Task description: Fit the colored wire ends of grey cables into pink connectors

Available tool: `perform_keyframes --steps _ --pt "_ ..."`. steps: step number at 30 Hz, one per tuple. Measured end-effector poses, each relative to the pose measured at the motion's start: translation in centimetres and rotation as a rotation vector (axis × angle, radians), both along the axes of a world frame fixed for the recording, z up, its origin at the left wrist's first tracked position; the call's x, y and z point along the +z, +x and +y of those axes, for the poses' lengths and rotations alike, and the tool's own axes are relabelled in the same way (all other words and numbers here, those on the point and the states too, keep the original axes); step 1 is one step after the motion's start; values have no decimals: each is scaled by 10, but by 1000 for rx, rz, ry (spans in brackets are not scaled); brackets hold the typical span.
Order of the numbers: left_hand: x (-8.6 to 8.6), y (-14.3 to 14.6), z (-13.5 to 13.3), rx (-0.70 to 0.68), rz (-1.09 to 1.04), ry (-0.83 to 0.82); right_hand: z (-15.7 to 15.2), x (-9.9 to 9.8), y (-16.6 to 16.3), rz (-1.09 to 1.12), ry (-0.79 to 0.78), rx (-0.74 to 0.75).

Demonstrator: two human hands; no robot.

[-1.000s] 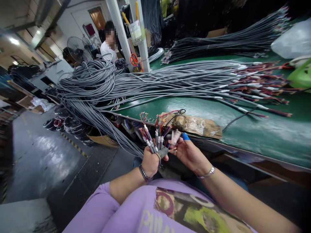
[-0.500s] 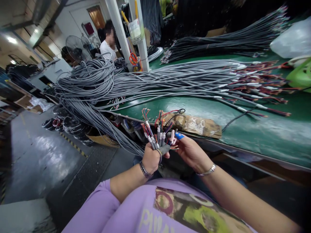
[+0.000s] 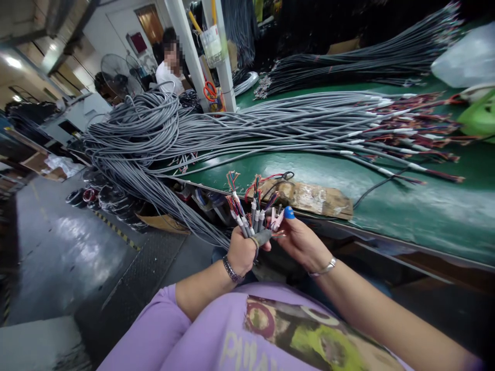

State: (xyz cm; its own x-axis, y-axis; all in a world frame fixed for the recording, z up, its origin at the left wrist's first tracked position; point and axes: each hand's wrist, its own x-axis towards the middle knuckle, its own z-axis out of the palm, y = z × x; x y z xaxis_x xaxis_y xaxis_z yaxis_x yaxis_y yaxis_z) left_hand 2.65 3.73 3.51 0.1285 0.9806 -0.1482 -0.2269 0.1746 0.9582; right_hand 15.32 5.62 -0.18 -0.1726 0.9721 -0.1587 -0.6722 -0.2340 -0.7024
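My left hand (image 3: 243, 252) is wrapped round a bundle of grey cables (image 3: 244, 226), with a dark grey cover on its thumb. The cable ends point up and fan out into thin coloured wires (image 3: 233, 180); their lengths trail away to the left off the bench. Close against the right side of the bundle, my right hand (image 3: 302, 242) pinches a small pale pink clip (image 3: 276, 220) with two prongs. Blue wrapping (image 3: 289, 213) covers the right thumb tip. The clip is beside the cable ends; whether it grips a wire I cannot tell.
A green bench (image 3: 386, 206) carries a long pile of grey cables (image 3: 270, 123) and, behind it, a bundle of black cables (image 3: 359, 64). A taped wooden board (image 3: 320, 198) lies along the front edge. White posts (image 3: 226, 77) rise from the bench. Another person (image 3: 169, 72) is behind.
The right thumb has lifted slightly and shifted right, and the pink clip's prongs now look more spread. My left hand keeps its hold on the cables.
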Motion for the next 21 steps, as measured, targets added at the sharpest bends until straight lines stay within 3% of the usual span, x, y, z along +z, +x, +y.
perform_keyframes --steps 13,21 --pt "-7 -2 -4 19 61 28 -6 3 -3 36 -48 -7" --pt "-5 -11 -14 29 65 3 -25 -4 5 43 -8 241"
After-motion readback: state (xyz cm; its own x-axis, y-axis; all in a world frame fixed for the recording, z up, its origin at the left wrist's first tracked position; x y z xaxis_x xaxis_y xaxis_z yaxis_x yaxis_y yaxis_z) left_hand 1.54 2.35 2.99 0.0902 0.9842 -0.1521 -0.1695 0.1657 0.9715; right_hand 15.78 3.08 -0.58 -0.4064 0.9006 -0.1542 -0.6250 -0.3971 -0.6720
